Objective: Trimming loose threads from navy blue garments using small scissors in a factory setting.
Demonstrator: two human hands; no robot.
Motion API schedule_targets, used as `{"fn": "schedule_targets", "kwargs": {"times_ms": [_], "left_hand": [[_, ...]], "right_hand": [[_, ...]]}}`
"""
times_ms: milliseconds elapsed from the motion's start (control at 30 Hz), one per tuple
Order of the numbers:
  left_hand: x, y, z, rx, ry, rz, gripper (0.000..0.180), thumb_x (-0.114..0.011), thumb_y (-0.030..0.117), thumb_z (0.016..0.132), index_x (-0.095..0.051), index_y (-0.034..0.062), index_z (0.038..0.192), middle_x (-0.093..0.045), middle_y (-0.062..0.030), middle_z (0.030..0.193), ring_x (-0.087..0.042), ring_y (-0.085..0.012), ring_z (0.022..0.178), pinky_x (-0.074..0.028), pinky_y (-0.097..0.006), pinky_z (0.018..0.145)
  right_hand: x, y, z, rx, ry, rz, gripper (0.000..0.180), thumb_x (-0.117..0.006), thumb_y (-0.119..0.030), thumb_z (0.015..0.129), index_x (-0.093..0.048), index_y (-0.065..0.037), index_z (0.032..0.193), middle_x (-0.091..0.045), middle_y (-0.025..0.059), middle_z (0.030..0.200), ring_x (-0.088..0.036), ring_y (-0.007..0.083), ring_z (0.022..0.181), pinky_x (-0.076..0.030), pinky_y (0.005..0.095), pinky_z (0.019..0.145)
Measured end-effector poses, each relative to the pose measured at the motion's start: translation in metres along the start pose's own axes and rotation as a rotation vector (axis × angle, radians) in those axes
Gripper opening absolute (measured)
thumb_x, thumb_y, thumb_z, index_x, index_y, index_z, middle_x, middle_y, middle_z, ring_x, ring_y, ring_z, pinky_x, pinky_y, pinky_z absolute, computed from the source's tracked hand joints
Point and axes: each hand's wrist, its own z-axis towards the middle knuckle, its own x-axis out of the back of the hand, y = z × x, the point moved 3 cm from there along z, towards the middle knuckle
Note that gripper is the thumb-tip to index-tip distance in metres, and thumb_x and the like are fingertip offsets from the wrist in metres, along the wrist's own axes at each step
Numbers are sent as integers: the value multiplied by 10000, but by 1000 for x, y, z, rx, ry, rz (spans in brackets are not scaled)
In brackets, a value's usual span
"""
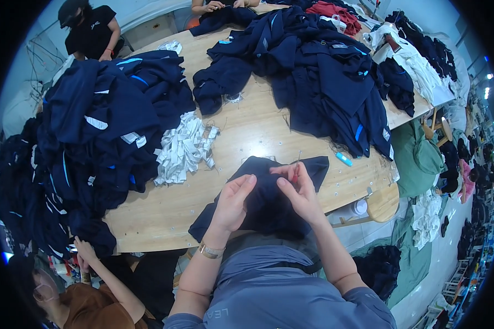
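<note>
A dark navy garment [269, 203] lies over the near edge of the wooden table [247, 131] and onto my lap. My left hand [235, 200] grips a fold of this garment at its left side. My right hand [297, 189] pinches a thin tool with a red handle [295, 174], its metal tip pointing up, against the garment's top edge. The two hands are close together, a few fingers' width apart.
Large heaps of navy garments lie at the left [88, 142] and the far right [318, 71]. A bundle of white labels [184, 148] and a light blue marker [344, 159] rest on the table. Other people sit at the lower left [88, 301] and far left [90, 30]. A wooden stool [381, 203] stands right.
</note>
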Motion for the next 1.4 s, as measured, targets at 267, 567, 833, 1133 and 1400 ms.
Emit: {"fn": "schedule_targets", "kwargs": {"times_ms": [267, 567, 833, 1133, 1400], "left_hand": [[7, 7, 0, -189, 94, 370, 116, -569, 126, 890, -596, 20, 928, -584, 37, 817, -507, -22, 756, -401, -184, 683], [4, 26, -1, -338, 8, 880, 161, -657, 115, 805, -636, 13, 928, -607, -7, 794, -525, -52, 736, -422, -200, 682], [15, 7, 7, -29, 18, 148, 166, -571, 117, 885, -632, 0, 987, -620, 1, 914, -538, -46, 824, -413, -180, 770], [12, 14, 6, -70, 48, 185, 231, -582, 104, 873, -606, 0, 1078, -625, -22, 938, -545, -40, 815, -418, -177, 766], [12, 12, 6, -55, 46, 184, 226, -575, 93, 873, -608, -2, 1076, -628, -30, 954, -550, -43, 834, -423, -183, 780]], "right_hand": [[12, 5, 4, -49, 104, 123, 247, -561, 33, 832, -353, -100, 832, -481, 14, 819, -422, 66, 734, -355, 198, 662], [18, 0, 6, -27, 153, 103, 251, -580, -10, 851, -346, -96, 827, -489, 13, 790, -410, 50, 700, -356, 177, 640], [8, -1, 3, 56, 158, -340, 220, -635, -94, 817, -424, -46, 856, -491, 57, 765, -443, 136, 658, -377, 268, 635], [1, -26, -4, 544, -53, -1169, 361, -662, -389, 729, -484, -78, 682, -452, 66, 661, -455, 234, 624, -317, 339, 617], [-2, -26, -7, 610, -137, -1236, 379, -627, -429, 760, -456, -109, 648, -431, 13, 576, -459, 162, 516, -295, 307, 569]]}}
